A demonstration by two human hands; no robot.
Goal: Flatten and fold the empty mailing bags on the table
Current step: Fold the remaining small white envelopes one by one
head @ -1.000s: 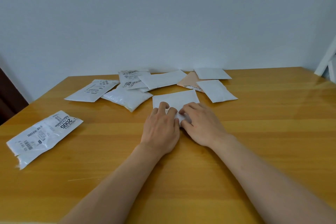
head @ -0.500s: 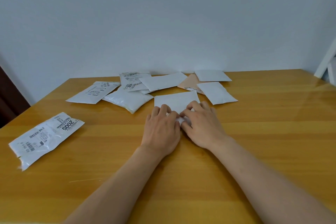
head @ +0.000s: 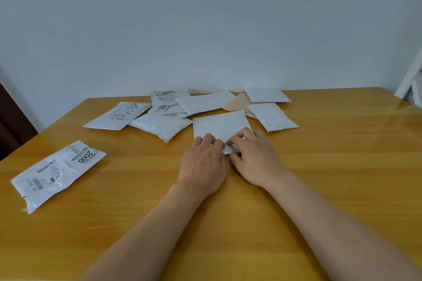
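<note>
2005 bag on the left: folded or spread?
Spread. The 2005 bag lies full length and label up on the table, torn end near, untouched by either hand.

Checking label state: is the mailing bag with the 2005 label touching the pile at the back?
No, the 2005-label mailing bag lies alone, bare table around it.

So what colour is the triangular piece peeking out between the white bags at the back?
Pale peach, in the head view.
</note>
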